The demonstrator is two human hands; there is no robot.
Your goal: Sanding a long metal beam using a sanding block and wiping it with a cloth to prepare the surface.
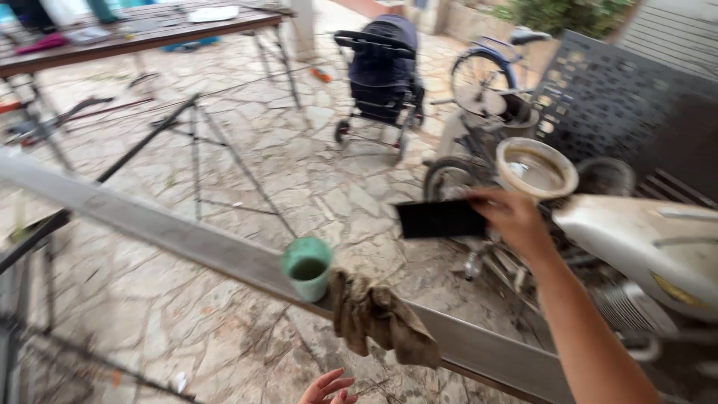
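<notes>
Your left hand shows only loosely spread fingertips at the bottom edge, holding nothing, below the limp rag draped over the metal beam. Your right hand pinches a thin black sheet by its right edge, up in the air; it looks light and stiff, so keep gripping that edge.

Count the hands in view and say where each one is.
2. The right hand is raised at right, holding a flat black piece. The left hand shows at the bottom edge, partly cut off, below the brown rag.
</notes>
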